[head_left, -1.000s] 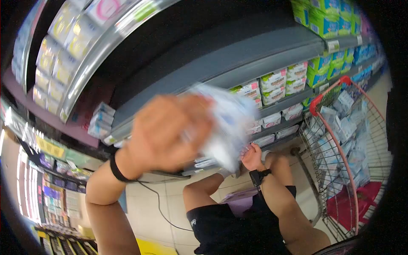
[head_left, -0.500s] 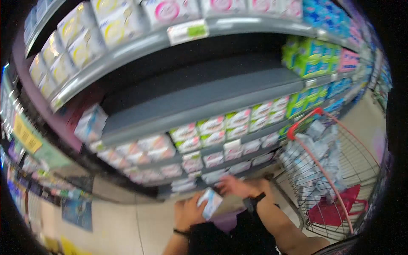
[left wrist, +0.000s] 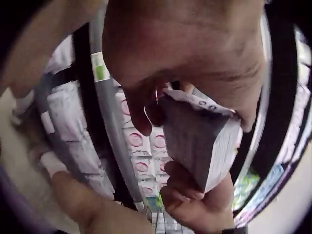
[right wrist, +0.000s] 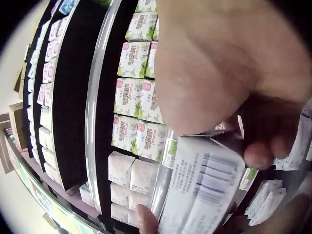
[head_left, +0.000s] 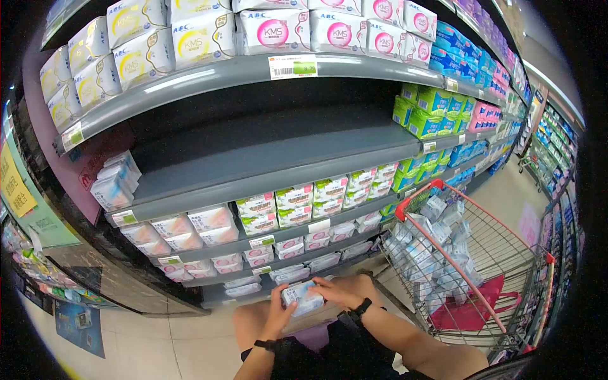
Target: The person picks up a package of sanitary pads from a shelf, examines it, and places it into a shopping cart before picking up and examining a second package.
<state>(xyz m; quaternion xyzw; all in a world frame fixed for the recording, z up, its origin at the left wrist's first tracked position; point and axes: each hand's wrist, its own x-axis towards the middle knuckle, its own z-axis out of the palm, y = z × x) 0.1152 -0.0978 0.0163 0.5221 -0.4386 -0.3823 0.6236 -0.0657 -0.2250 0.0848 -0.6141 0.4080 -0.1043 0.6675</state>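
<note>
A small white and pale-blue soft pack [head_left: 303, 297] is held over the lap between both hands. My left hand [head_left: 277, 315] grips its left end, with the thumb on the front. My right hand [head_left: 337, 294] holds the other end, fingers at its upper edge. In the right wrist view, printed lines and a barcode show on one face of the pack [right wrist: 200, 180]. The left wrist view has the pack [left wrist: 195, 141] between the left hand [left wrist: 185, 48] above and the right hand [left wrist: 202, 202] below.
A wire shopping cart [head_left: 500, 278] at the right holds many similar packs [head_left: 437, 247] and a red bag [head_left: 478, 304]. Ahead, a mostly bare shelf [head_left: 272, 149] has a few pale-blue packs [head_left: 117, 180] at its left end. Stocked shelves of green-white packs [head_left: 294, 206] run below it.
The left hand has come down from in front of the shelf to the lap with the pack. The right hand, apart from it before, now holds it too. The head view has shifted.
</note>
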